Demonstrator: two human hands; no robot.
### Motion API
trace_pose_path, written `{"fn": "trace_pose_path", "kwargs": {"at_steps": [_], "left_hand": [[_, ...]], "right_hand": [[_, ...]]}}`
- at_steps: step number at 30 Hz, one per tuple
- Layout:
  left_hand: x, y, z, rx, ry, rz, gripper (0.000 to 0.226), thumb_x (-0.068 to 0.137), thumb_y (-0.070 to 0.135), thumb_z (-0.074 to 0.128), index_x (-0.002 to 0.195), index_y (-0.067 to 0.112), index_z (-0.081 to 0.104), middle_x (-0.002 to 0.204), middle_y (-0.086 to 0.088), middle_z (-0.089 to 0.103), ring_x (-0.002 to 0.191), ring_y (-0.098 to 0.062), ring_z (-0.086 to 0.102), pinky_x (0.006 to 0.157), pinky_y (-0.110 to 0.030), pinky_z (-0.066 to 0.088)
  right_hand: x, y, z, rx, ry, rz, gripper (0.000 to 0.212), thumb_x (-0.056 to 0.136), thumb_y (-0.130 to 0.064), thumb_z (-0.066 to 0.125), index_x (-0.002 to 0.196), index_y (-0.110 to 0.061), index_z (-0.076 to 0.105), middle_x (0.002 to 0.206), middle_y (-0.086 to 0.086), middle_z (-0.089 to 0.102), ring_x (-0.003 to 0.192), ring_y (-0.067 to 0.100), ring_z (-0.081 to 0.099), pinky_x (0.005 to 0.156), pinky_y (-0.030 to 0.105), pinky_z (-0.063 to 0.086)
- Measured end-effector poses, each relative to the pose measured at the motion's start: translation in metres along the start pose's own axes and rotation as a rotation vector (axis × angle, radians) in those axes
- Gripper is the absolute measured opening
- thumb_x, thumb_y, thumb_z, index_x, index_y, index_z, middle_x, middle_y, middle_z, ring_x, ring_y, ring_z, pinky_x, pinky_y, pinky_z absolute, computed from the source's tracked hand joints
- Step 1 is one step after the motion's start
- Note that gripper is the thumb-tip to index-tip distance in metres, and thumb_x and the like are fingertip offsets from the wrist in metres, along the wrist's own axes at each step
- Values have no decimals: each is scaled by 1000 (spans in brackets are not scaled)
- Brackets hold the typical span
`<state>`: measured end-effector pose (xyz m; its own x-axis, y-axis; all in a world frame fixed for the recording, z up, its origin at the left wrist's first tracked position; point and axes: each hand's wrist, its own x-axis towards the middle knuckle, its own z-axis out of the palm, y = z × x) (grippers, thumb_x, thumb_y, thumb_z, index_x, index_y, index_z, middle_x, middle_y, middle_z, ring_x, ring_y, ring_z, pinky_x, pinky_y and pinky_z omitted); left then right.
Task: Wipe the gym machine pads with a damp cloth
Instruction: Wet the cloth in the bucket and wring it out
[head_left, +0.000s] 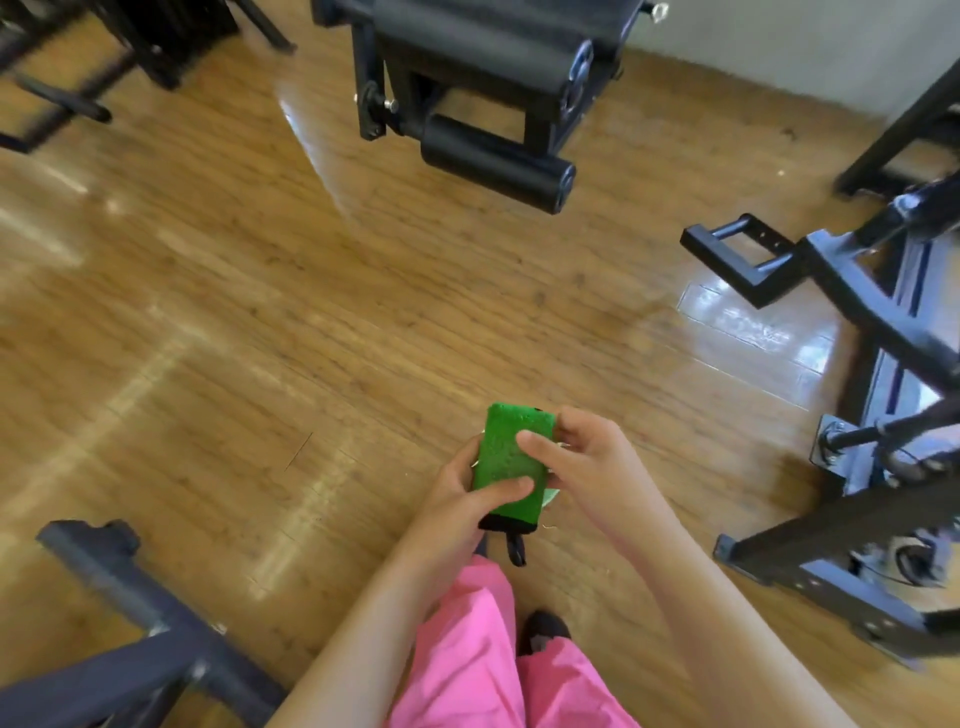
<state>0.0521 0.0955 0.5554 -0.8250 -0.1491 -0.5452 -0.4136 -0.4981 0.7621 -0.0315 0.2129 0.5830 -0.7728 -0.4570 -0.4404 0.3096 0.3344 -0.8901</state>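
Note:
A folded green cloth (506, 454) with a black lower edge and a short black loop sits between both my hands, low in the middle of the view. My left hand (467, 491) grips its lower left side, thumb across the front. My right hand (582, 462) holds its right edge, thumb on the green face. Straight ahead stands a black gym machine with two black roller pads, the lower pad (493, 161) nearer the floor and the upper pad (478, 65) behind it. Both hands are well short of the pads.
Wooden floor (260, 312) spreads between me and the machine. A black steel frame (862, 332) with a handle stands at the right. Another dark frame bar (130, 613) lies at the lower left. More black equipment (78, 67) fills the top left. My pink trousers (483, 654) show below.

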Motion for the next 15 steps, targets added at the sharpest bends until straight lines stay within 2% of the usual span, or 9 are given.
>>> {"fn": "trace_pose_path", "kwargs": {"at_steps": [2,3,5,7,8,10,11,13,15], "left_hand": [[-9,7,8,20,-11,11,45,63,1,65,107,13,65,94,-9,72,86,-22,67,70,-28,55],[-14,11,11,39,-11,10,45,62,1,63,106,13,65,92,-9,72,86,-24,66,71,-30,55],[-23,18,15,77,-17,15,47,63,3,62,108,14,64,95,-10,72,91,-29,67,79,-36,54],[-33,26,16,108,-36,9,51,65,6,62,116,14,62,104,-12,72,102,-32,67,88,-42,51],[-37,29,16,116,-52,0,53,66,7,63,119,14,60,109,-14,71,107,-33,65,91,-44,49],[-45,32,17,125,-92,-3,59,67,9,66,125,12,57,116,-17,68,111,-35,63,97,-48,47],[-50,32,17,125,-98,2,62,66,12,69,127,11,55,118,-19,66,113,-37,62,101,-51,45],[-60,33,18,86,-87,14,66,65,16,76,126,8,53,120,-22,65,114,-40,60,104,-54,42],[-72,33,21,29,-68,27,58,69,11,75,121,3,52,115,-21,67,108,-36,64,100,-48,47]], "right_hand": [[-9,-9,-2,-271,151,-97,25,82,-23,72,72,-5,58,65,6,59,62,19,55,66,45,51],[-15,-13,-3,-345,211,-140,26,81,-24,73,70,-6,56,65,3,55,62,17,50,65,43,48],[-24,-19,-5,-336,263,-202,24,79,-27,72,74,-9,57,72,2,54,68,19,53,65,42,50],[-34,-24,-6,-142,213,-171,18,83,-26,70,79,-13,57,81,4,59,75,21,62,60,40,54],[-38,-26,-7,-10,160,-127,15,86,-20,68,82,-12,57,81,5,62,72,18,64,53,34,54],[-46,-33,-7,240,32,-17,9,91,-8,62,87,-7,54,74,5,63,58,11,61,43,22,45],[-51,-37,-7,315,-10,13,6,91,-5,60,90,-6,54,72,5,62,55,12,57,42,20,41],[-57,-39,-8,421,-23,46,7,90,-3,59,92,-8,55,72,5,61,56,14,56,45,23,39],[-61,-39,-9,527,11,91,10,90,-4,58,86,-13,56,72,3,59,62,14,58,54,27,43]]}}
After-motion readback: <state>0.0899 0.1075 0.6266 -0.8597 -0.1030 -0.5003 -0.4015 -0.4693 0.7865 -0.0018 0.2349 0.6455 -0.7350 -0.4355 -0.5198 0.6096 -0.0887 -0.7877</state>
